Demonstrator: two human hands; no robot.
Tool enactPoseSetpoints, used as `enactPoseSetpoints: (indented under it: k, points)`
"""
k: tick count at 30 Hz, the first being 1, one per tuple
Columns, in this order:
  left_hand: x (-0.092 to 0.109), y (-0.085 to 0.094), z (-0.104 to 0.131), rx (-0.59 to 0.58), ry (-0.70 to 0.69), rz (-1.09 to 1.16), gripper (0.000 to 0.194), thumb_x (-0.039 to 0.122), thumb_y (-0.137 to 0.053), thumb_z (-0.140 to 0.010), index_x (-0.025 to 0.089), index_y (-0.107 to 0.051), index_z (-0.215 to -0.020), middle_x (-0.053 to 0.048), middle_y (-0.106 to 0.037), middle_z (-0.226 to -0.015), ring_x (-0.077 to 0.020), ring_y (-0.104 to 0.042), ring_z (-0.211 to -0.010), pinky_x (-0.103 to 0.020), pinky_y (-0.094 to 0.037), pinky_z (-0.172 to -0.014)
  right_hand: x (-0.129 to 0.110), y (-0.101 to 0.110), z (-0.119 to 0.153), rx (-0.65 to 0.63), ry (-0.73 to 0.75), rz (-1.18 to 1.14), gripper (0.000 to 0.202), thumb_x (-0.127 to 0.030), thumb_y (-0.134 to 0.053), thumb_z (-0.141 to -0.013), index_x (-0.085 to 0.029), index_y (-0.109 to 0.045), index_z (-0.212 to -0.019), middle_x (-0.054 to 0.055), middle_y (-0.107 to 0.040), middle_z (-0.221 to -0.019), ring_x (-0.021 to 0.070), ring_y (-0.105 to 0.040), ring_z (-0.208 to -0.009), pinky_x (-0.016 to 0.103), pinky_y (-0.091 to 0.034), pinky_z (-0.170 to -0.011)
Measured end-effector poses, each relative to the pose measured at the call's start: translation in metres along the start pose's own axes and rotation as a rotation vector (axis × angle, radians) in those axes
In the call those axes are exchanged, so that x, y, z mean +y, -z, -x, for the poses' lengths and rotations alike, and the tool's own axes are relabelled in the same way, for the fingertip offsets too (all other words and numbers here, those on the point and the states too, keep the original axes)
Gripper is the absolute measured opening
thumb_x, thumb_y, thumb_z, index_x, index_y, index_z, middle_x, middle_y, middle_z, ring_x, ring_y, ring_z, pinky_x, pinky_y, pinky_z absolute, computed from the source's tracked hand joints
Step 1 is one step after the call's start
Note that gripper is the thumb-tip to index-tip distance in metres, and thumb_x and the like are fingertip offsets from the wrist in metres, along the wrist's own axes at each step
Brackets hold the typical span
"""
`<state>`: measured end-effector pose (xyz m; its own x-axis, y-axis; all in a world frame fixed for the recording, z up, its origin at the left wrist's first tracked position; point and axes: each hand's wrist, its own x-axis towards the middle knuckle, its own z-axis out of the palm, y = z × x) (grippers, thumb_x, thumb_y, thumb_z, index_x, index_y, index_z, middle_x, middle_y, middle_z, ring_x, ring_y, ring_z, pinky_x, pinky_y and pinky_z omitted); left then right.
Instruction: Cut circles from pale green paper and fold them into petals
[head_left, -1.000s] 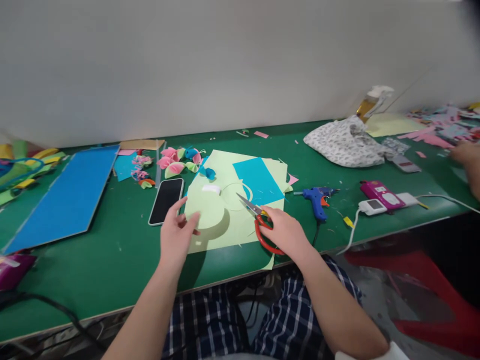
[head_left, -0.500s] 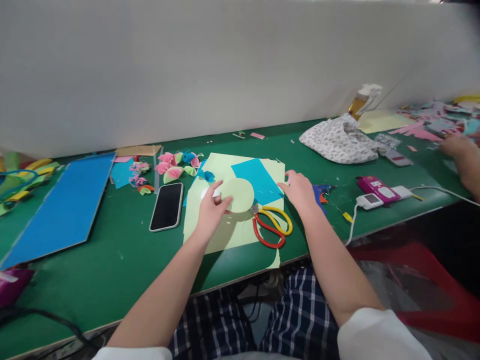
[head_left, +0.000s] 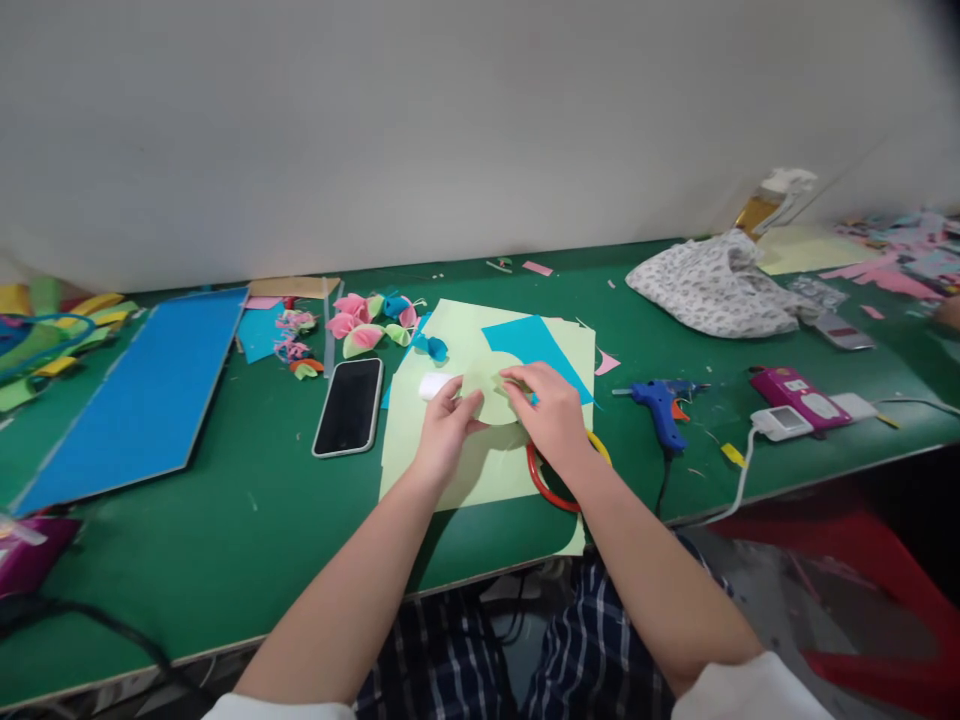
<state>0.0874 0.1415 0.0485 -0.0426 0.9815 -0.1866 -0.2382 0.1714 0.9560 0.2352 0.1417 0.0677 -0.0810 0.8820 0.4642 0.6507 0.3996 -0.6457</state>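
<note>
My left hand [head_left: 444, 428] pinches the left edge of a pale green paper circle [head_left: 489, 385], held over a stack of pale green sheets [head_left: 457, 325]. At the circle's right side is my right hand [head_left: 546, 400], its thumb and fingertips pinched together over the paper; what they hold is too small to name. Beneath my right hand and wrist lie scissors with red and yellow handles [head_left: 541, 482], partly hidden. A blue sheet [head_left: 536, 345] rests on the stack, behind my right hand. A small white roll [head_left: 435, 386] sits just beyond my left hand.
Left of the stack are a phone [head_left: 349, 408], pink and green paper petals [head_left: 360, 325] and a large blue board [head_left: 150, 390]. To the right are a blue glue gun [head_left: 664, 405], a magenta device [head_left: 799, 397] with a white cable, a patterned cloth [head_left: 720, 285] and a bottle [head_left: 765, 205].
My right hand has moved left from the blue sheet's edge to the circle, now covering part of the scissors. The whole view has shifted slightly, and the glue gun shows more fully.
</note>
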Motion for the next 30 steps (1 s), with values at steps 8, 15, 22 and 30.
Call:
enactPoseSetpoints:
  k: [8,15,22,30]
  points:
    - [-0.003,-0.001,0.000,-0.038,0.025,0.131,0.056,0.050,-0.085,-0.059,0.018,-0.061,-0.099,0.009,-0.047,-0.062,-0.0051,-0.048,-0.053,-0.021,-0.052,-0.060,-0.001,-0.009,0.004,0.007,0.044,-0.143,0.015,-0.032,-0.059,-0.092,-0.022,-0.070,-0.091,0.009,-0.076,-0.098,0.0231,-0.070,-0.094,0.035,-0.055,-0.087]
    - [0.002,0.000,0.003,-0.084,0.033,0.160,0.058,0.033,-0.088,-0.060,0.018,-0.061,-0.109,0.003,-0.066,-0.077,-0.0089,-0.061,-0.065,-0.023,-0.052,-0.069,0.001,-0.009,0.008,-0.022,-0.021,-0.214,0.016,-0.019,-0.050,-0.090,-0.023,-0.064,-0.096,0.007,-0.073,-0.101,0.0202,-0.070,-0.094,0.035,-0.057,-0.088]
    - [-0.004,-0.002,0.002,-0.107,-0.005,0.110,0.070,0.026,-0.085,-0.060,0.019,-0.057,-0.124,0.001,-0.072,-0.081,-0.0125,-0.065,-0.071,-0.025,-0.051,-0.070,0.007,-0.014,0.007,-0.004,-0.127,-0.262,0.024,-0.012,-0.056,-0.078,-0.025,-0.065,-0.097,0.006,-0.068,-0.103,0.0214,-0.066,-0.093,0.038,-0.056,-0.086]
    - [-0.010,-0.005,0.004,-0.128,0.001,0.034,0.056,0.024,-0.081,-0.063,0.017,-0.061,-0.115,0.001,-0.067,-0.083,-0.0112,-0.061,-0.068,-0.022,-0.049,-0.060,-0.002,-0.010,0.005,0.106,-0.294,-0.470,0.009,-0.031,-0.059,-0.085,-0.024,-0.055,-0.088,0.002,-0.068,-0.086,0.0172,-0.067,-0.078,0.032,-0.056,-0.076]
